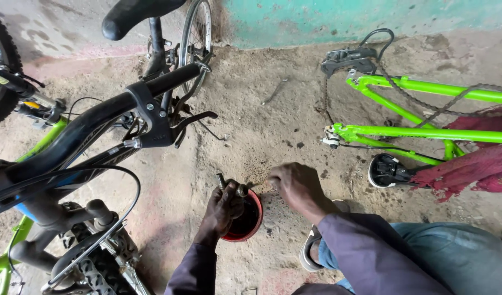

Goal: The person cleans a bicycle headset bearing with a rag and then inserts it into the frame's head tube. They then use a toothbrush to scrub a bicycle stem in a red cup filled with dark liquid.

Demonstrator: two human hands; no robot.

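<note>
Head view: we look down at a dusty concrete floor (272, 125) between two bicycles. Our left hand (224, 206) has its grip closed around a small dark metal part (230, 187), whose ends stick up above the fingers; we cannot tell exactly what kind of part it is. The hand holds it right over the near rim of a small red tin (251, 224) that stands on the floor and holds dark liquid. Our right hand (294, 184) hovers just beside the tin, at its far right edge, fingers curled together with the tips pinched toward the floor; whether they hold anything we cannot tell. Both arms wear dark purple sleeves (371, 246), and a sandal (312, 248) shows beneath the right forearm.

To the left stands a bicycle with a black handlebar (98, 117) and brake lever (193, 117), its front wheel (195, 38) near the wall. To the right, well apart from the tin, lies a bright green bicycle frame (420, 132) with a loose chain (442, 106) draped across it, a black pedal (386, 170) below it, and a reddish cloth (474, 164) lying against the tubes.
</note>
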